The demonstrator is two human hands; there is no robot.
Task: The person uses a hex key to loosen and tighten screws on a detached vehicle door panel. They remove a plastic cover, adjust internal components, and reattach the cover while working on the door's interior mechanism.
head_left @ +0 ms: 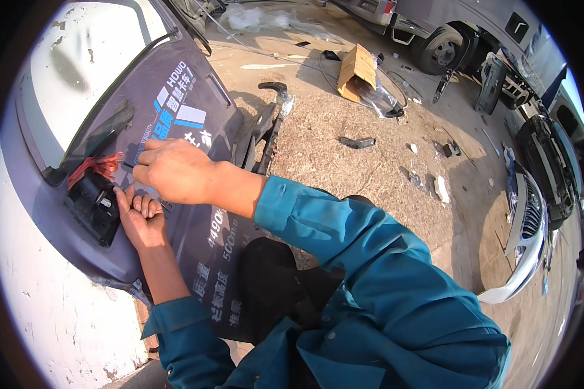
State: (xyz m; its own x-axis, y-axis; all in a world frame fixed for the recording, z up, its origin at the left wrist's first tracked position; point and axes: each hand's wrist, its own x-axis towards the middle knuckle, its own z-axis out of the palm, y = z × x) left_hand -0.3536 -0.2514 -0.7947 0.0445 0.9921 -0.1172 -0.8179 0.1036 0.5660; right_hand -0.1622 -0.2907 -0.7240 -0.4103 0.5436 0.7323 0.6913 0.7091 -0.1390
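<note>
A grey vehicle door (pixel 214 168) with lettering and decals fills the left of the head view. On it is a black plastic handle assembly (pixel 87 207), with a bundle of red strands (pixel 94 167) just above. My left hand (pixel 139 220) is at that assembly, fingers curled and index finger against its right side; anything inside the fingers is hidden. My right hand (pixel 175 172) is closed above and right of the left, apparently round a thin dark tool whose end points left toward the red strands; its grip is partly hidden.
A cardboard box (pixel 355 71), loose dark parts (pixel 357 142) and plastic sheeting (pixel 253 19) lie on concrete ground (pixel 318 168). A truck with a wheel (pixel 438 48) stands at the back right. A silver bumper with grille (pixel 525 240) and black panels (pixel 542 165) are at the right.
</note>
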